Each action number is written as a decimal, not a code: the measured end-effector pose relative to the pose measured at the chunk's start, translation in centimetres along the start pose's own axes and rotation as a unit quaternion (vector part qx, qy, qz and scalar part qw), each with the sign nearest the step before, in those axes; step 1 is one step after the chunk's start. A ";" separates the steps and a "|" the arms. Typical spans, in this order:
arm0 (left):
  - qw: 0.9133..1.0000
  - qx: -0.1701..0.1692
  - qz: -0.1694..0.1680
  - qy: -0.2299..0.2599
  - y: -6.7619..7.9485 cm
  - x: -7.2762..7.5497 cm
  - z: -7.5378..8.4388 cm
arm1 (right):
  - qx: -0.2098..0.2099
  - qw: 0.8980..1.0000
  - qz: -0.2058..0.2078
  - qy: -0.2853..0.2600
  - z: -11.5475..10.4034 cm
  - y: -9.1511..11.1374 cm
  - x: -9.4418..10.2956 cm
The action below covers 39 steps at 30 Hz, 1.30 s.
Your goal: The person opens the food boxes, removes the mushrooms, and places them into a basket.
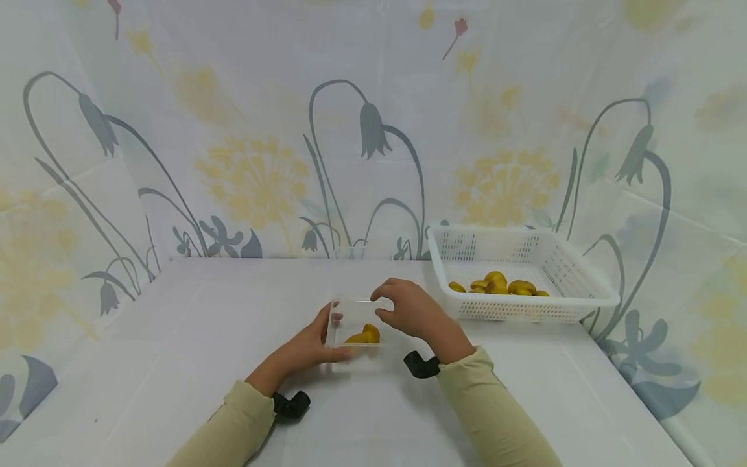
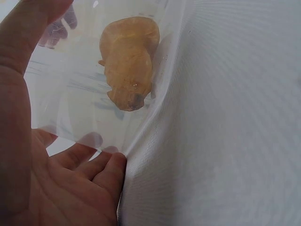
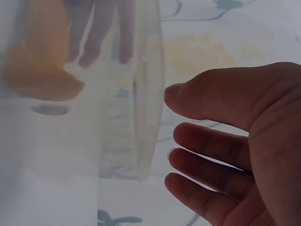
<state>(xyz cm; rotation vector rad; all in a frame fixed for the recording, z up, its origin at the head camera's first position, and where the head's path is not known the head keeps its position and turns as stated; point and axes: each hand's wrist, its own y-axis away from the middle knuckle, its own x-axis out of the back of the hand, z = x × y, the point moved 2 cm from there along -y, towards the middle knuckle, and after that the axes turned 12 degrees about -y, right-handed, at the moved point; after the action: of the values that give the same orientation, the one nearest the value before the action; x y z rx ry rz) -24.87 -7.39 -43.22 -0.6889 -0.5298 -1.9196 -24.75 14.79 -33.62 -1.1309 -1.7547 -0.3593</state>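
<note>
A clear plastic box (image 1: 341, 324) is tipped on its side in front of me, with a yellow-brown mushroom (image 1: 364, 336) inside. My left hand (image 1: 309, 344) grips the box from the left, thumb along the near side and fingers behind it. Through the wall in the left wrist view, the mushroom (image 2: 129, 61) shows its cap and thick stem. My right hand (image 1: 411, 308) hovers at the box's upper right corner, thumb and fingers bent loosely. In the right wrist view a narrow gap separates its fingertips (image 3: 176, 186) from the clear rim (image 3: 148, 94).
A white perforated basket (image 1: 525, 310) stands at the back right, holding several more yellow mushrooms (image 1: 496, 285). Another clear container (image 1: 350, 253) is at the table's back edge. The white table (image 1: 146, 363) meets a flowered cloth (image 1: 257, 117) behind and at both sides.
</note>
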 end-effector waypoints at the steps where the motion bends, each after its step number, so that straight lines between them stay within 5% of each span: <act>1: 1.000 0.000 0.000 -0.001 0.0 0.0 0.0 | 0.001 1.000 -0.003 0.001 0.0 -0.1 -0.2; 24: 1.000 -0.014 0.005 0.005 0.1 0.5 0.2 | 0.026 0.995 -0.093 -0.010 -1.0 -1.2 -2.9; 35: 1.000 -0.009 0.003 0.006 0.5 0.2 0.0 | -0.026 0.983 -0.180 0.030 -1.3 -2.3 -4.0; 39: 1.000 -0.021 0.000 0.011 0.6 0.3 0.1 | -0.013 0.980 -0.194 0.041 -1.5 -2.8 -4.2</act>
<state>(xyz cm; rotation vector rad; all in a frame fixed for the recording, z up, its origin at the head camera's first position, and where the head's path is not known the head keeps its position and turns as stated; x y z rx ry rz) -24.44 -7.76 -42.88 -0.6944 -0.4764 -1.9412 -25.80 10.07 -35.79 -0.7737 -1.8973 -0.6574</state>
